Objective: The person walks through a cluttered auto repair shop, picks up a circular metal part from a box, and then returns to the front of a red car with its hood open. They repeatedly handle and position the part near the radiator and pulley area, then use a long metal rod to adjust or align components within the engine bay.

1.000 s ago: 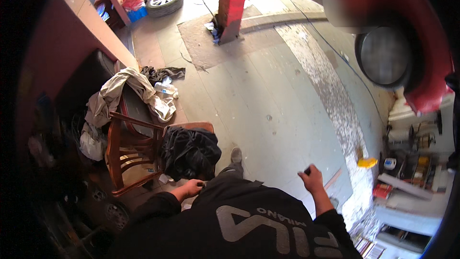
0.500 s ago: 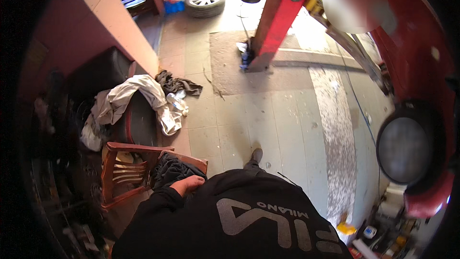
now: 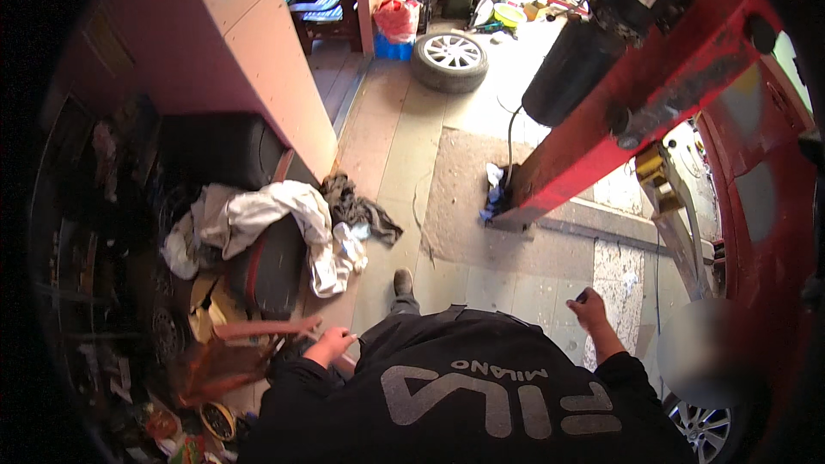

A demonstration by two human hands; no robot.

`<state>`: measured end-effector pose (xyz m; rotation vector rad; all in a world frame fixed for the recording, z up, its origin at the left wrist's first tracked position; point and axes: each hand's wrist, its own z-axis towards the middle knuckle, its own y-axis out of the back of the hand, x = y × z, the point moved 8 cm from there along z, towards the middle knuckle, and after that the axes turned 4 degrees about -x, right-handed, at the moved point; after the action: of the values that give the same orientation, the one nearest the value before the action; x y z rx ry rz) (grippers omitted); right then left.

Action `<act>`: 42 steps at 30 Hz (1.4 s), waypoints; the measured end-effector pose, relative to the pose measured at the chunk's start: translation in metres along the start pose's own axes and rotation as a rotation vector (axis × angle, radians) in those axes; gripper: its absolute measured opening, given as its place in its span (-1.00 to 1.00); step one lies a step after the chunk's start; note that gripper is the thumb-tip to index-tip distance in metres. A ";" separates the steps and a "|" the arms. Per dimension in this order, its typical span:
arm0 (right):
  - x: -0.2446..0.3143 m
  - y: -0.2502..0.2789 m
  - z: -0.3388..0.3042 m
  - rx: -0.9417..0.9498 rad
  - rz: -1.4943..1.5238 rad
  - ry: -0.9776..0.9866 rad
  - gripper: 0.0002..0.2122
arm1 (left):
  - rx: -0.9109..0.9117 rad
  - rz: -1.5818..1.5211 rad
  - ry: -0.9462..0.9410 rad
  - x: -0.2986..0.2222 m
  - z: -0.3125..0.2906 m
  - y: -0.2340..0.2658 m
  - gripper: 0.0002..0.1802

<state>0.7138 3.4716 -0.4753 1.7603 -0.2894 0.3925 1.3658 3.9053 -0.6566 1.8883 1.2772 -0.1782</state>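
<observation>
My left hand (image 3: 330, 346) is low in front of my body on the left, beside the reddish wooden chair (image 3: 266, 327). Its fingers are pressed together, and a tiny pale spot shows at their tips, too small to name. Out to the right, above the floor, my right hand (image 3: 589, 313) has its fingers curled in. A small dark thing shows at those fingertips, and its kind cannot be made out. The chair is blurred, partly hidden by my left arm. Past it, a white cloth (image 3: 277, 210) drapes over a black padded seat (image 3: 273, 271).
A dark cloth (image 3: 365, 210) lies by the wall corner. Ahead lies a wheel with a tyre (image 3: 451, 62). A red lift post (image 3: 619, 112) with a black cylinder (image 3: 571, 73) rises right of centre. A red car body (image 3: 756, 172) stands right, and clutter (image 3: 176, 430) fills the lower left.
My body has moved forward and the view has turned. My right hand has come into view. My left hand has come away from the dark cloth on the chair, and the chair now appears lower.
</observation>
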 end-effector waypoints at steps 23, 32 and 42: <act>0.331 -0.161 0.489 0.503 0.253 0.115 -0.66 | 0.012 -0.278 -0.120 -0.370 0.466 0.247 -0.66; 0.333 -0.146 0.548 0.393 0.376 -0.085 -0.81 | 0.034 -0.259 -0.228 -0.504 0.610 0.355 -0.67; 0.378 -0.185 0.556 0.129 0.313 -0.290 -0.63 | 0.215 -0.152 -0.405 -0.592 0.752 0.450 -0.68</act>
<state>1.1906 2.9770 -0.5921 1.9038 -0.7670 0.3846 1.6928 2.9022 -0.5820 1.8089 1.1517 -0.7646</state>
